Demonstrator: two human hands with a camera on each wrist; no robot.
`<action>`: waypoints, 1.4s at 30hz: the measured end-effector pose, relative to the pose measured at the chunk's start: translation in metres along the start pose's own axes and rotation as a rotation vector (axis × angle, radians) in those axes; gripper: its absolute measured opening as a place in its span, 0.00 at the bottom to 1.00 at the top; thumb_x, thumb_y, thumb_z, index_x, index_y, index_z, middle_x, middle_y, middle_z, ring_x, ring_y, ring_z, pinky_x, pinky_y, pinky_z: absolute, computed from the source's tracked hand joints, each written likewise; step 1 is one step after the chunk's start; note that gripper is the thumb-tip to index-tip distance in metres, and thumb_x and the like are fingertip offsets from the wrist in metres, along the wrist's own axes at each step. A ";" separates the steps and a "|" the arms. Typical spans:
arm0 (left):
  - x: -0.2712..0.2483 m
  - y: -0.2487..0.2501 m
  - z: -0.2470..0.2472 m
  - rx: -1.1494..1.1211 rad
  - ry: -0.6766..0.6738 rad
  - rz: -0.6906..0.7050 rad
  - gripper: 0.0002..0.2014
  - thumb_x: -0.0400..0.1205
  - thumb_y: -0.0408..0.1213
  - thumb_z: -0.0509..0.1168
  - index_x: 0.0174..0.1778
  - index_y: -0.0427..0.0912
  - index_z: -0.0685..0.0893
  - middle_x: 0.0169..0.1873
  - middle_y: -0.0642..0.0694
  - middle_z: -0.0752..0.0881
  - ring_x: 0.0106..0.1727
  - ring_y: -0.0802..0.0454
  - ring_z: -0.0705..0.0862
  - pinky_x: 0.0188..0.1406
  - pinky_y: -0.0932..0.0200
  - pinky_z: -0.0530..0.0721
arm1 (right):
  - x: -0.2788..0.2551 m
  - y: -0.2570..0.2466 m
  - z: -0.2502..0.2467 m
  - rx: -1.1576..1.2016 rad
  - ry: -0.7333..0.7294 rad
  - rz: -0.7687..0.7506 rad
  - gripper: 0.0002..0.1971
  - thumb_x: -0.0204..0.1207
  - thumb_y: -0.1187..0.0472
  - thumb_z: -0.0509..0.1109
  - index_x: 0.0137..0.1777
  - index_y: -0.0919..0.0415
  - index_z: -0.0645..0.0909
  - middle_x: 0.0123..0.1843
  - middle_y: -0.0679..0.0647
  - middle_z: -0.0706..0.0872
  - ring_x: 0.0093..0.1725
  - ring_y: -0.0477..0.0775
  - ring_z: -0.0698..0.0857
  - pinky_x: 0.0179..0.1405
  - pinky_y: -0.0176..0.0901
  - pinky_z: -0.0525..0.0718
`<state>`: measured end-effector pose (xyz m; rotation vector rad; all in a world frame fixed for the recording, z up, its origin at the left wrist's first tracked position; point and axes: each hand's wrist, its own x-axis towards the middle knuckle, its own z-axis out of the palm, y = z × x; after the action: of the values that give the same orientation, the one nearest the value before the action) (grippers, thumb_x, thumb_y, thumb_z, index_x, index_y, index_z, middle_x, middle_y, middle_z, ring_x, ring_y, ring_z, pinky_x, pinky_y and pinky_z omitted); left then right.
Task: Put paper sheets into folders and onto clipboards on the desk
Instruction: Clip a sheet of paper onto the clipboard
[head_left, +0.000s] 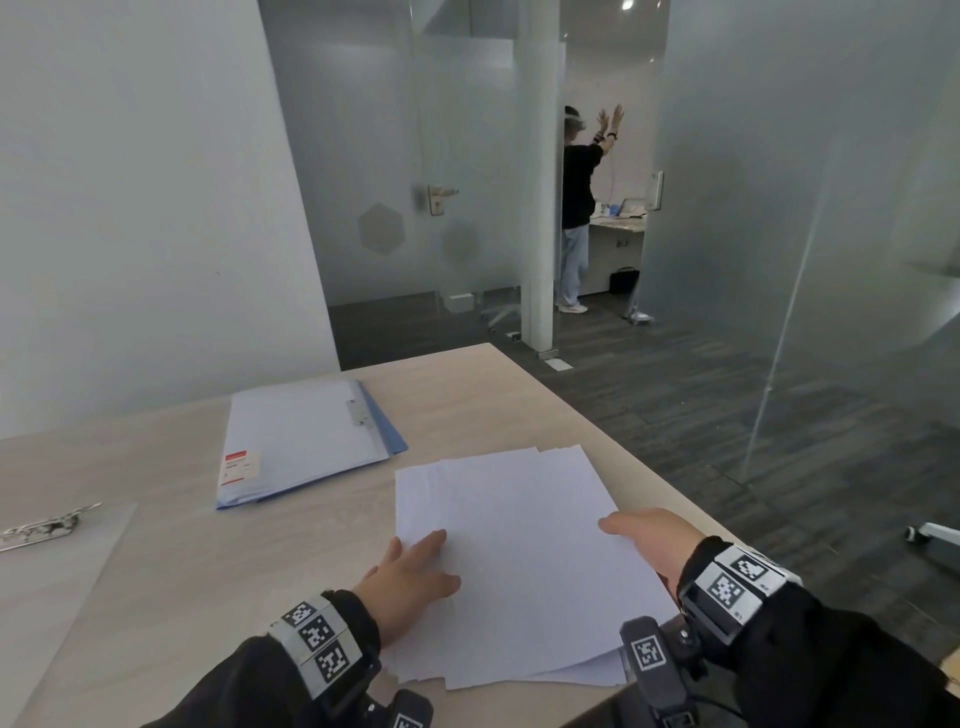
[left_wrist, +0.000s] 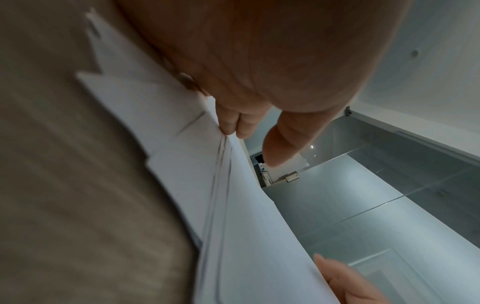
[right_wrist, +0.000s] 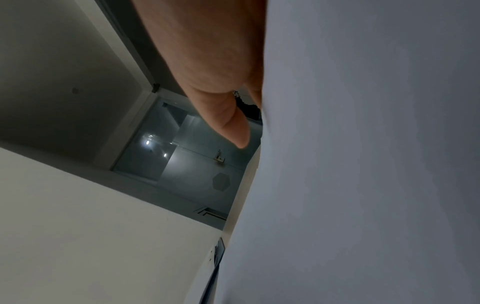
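Observation:
A loose stack of white paper sheets (head_left: 519, 561) lies fanned on the desk (head_left: 467, 395) in front of me. My left hand (head_left: 421, 564) rests flat on the stack's left edge. In the left wrist view its fingertips (left_wrist: 231, 127) touch the seam where the upper sheets (left_wrist: 246, 226) rise off the lower ones. My right hand (head_left: 649, 540) holds the stack's right edge, thumb (right_wrist: 233, 127) on top and fingers hidden under the paper (right_wrist: 363, 164). Light blue folders (head_left: 306, 441) with a metal clip and a red label lie closed further back. A clear clipboard (head_left: 52, 582) sits at far left.
The desk's right edge (head_left: 597, 415) runs diagonally close to my right wrist, with dark floor beyond. The clipboard's metal clip (head_left: 47, 525) points toward the folders. Frosted glass walls and a door stand behind the desk. Another person (head_left: 576, 208) stands in the far room.

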<state>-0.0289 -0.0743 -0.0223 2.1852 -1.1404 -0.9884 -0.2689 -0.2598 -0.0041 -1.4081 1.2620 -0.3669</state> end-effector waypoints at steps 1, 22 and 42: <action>0.001 -0.001 0.000 -0.004 -0.005 0.013 0.50 0.60 0.65 0.61 0.83 0.65 0.55 0.87 0.47 0.47 0.86 0.49 0.35 0.85 0.44 0.44 | -0.001 -0.001 0.001 -0.016 -0.008 -0.012 0.21 0.68 0.54 0.76 0.53 0.74 0.86 0.53 0.72 0.91 0.53 0.71 0.90 0.65 0.66 0.83; 0.004 -0.005 0.003 0.057 -0.015 0.058 0.45 0.66 0.64 0.58 0.83 0.64 0.57 0.86 0.51 0.54 0.86 0.51 0.36 0.84 0.46 0.42 | -0.017 -0.018 0.017 -0.243 0.031 -0.176 0.08 0.75 0.58 0.67 0.37 0.61 0.77 0.33 0.57 0.81 0.34 0.57 0.81 0.36 0.44 0.77; -0.008 0.006 -0.015 -0.461 0.204 0.120 0.36 0.68 0.51 0.71 0.74 0.46 0.76 0.75 0.43 0.76 0.76 0.45 0.73 0.80 0.48 0.65 | -0.015 -0.008 0.005 -0.035 -0.010 -0.305 0.08 0.78 0.72 0.68 0.46 0.62 0.88 0.39 0.52 0.93 0.41 0.57 0.90 0.41 0.44 0.85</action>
<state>-0.0234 -0.0696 -0.0053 1.7794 -0.8395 -0.8531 -0.2665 -0.2464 0.0076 -1.6345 1.0502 -0.5460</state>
